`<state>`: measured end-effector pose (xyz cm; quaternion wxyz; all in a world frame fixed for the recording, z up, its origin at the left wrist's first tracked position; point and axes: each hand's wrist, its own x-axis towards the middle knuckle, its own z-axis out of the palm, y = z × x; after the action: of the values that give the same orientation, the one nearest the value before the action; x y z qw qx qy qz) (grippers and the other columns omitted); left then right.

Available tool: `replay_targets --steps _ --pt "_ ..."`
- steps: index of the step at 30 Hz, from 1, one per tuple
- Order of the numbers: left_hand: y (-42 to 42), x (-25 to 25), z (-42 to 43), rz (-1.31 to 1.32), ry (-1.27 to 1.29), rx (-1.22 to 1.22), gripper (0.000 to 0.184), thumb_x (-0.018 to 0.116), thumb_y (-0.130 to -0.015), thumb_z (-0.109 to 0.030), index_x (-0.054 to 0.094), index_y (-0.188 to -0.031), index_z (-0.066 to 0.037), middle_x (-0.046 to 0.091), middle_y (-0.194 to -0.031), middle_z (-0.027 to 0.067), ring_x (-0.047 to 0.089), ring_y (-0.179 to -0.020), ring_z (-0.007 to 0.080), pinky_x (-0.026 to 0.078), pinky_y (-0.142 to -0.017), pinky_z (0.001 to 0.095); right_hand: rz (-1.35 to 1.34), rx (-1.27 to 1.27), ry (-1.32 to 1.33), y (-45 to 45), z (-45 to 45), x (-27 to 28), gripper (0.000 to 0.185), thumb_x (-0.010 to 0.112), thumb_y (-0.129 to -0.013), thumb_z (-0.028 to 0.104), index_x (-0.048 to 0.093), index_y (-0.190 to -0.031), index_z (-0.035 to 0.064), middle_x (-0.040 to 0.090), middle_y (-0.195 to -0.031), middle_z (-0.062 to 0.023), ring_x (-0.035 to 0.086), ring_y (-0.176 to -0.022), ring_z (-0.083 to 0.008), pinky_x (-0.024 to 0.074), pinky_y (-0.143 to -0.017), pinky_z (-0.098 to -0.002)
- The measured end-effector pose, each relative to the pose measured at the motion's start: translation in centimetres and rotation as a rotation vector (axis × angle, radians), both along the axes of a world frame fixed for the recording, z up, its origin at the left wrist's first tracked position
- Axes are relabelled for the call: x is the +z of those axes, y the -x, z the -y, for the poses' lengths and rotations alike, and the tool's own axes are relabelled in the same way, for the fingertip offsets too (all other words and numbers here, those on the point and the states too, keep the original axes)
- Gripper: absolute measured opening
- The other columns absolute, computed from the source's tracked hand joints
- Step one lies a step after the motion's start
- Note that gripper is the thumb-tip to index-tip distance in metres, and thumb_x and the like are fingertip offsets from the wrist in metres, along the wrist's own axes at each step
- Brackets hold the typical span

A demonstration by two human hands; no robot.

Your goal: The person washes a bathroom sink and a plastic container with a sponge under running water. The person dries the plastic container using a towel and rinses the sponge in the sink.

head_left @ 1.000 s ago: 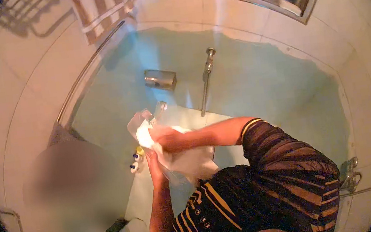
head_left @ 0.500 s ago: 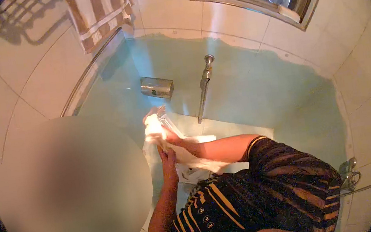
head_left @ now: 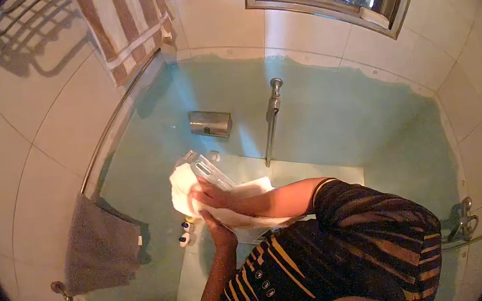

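Note:
A white towel is bunched in front of me, and its length trails right beneath my right forearm. My right hand grips the towel from above, its fingers partly buried in the folds. Below it, my left hand is closed on the towel's lower edge. Against the towel's upper right side is a clear plastic container with slots, partly covered by the cloth. Whether the fingers also touch the container is hidden.
A metal paper holder and a tap pipe are on the blue-green wall. A grey towel hangs left, near small white bottles. A striped towel hangs higher. Another tap is at right.
Both hands and the bunched white towel have shifted slightly down and left, and more of the towel is spread out. The blurred patch is gone, showing the grey towel and bottles.

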<state>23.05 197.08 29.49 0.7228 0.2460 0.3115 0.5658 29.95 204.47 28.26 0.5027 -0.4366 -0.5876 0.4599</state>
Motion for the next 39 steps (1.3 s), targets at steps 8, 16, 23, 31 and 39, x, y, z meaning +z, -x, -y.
replay_targets --steps 8,16,23,31,39 --pt "-3.0 -2.4 -4.9 0.504 0.104 -0.178 0.057 0.031 -0.088 -0.046 0.028 -0.129 -0.005 0.040 -0.122 0.0099 0.042 -0.104 0.0224 0.034 -0.089 0.0322 -0.040 -0.024 -0.446 -6.1 -5.1 -2.1 0.041 0.045 -0.086 0.013 0.036 -0.124 0.0017 0.043 -0.121 -0.0104 0.041 -0.112 -0.0221 0.0292 -0.096 -0.0312" --pt "-20.0 0.4 -8.3 0.005 0.105 0.063 0.050 0.034 -0.087 -0.047 0.038 -0.121 -0.010 0.046 -0.115 0.0063 0.046 -0.106 0.0201 0.039 -0.089 0.0336 -0.156 0.174 -0.304 -18.7 -6.9 -2.5 0.046 0.041 -0.084 0.007 0.031 -0.129 0.0048 0.029 -0.132 -0.0147 0.026 -0.124 -0.0258 0.0195 -0.102 -0.0322" --pt "-31.5 3.2 -12.4 -0.109 0.034 0.244 0.045 0.035 -0.087 -0.043 0.041 -0.118 -0.010 0.046 -0.111 0.0077 0.048 -0.101 0.0197 0.041 -0.086 0.0323 0.122 0.406 -0.027 -30.4 -6.5 -1.5 0.047 0.042 -0.084 0.011 0.030 -0.130 0.0057 0.030 -0.132 -0.0144 0.027 -0.123 -0.0261 0.0200 -0.101 -0.0330" --pt "-35.8 0.2 -15.0 -1.254 -0.694 0.480 0.041 0.038 -0.088 -0.035 0.040 -0.119 -0.008 0.043 -0.114 0.0105 0.044 -0.104 0.0222 0.037 -0.089 0.0324 0.052 0.411 -0.044 -36.9 -8.5 0.7 0.046 0.041 -0.085 0.013 0.030 -0.129 0.0052 0.032 -0.130 -0.0153 0.028 -0.122 -0.0265 0.0206 -0.101 -0.0333" --pt "-38.2 4.7 -14.0 -0.082 0.022 0.094 0.047 0.036 -0.088 -0.037 0.033 -0.124 -0.008 0.043 -0.114 0.0075 0.046 -0.099 0.0212 0.037 -0.090 0.0291 -0.068 0.279 -0.117 -37.1 -10.8 3.6 0.046 0.041 -0.086 0.016 0.030 -0.129 0.0046 0.034 -0.129 -0.0161 0.030 -0.121 -0.0270 0.0212 -0.101 -0.0335"
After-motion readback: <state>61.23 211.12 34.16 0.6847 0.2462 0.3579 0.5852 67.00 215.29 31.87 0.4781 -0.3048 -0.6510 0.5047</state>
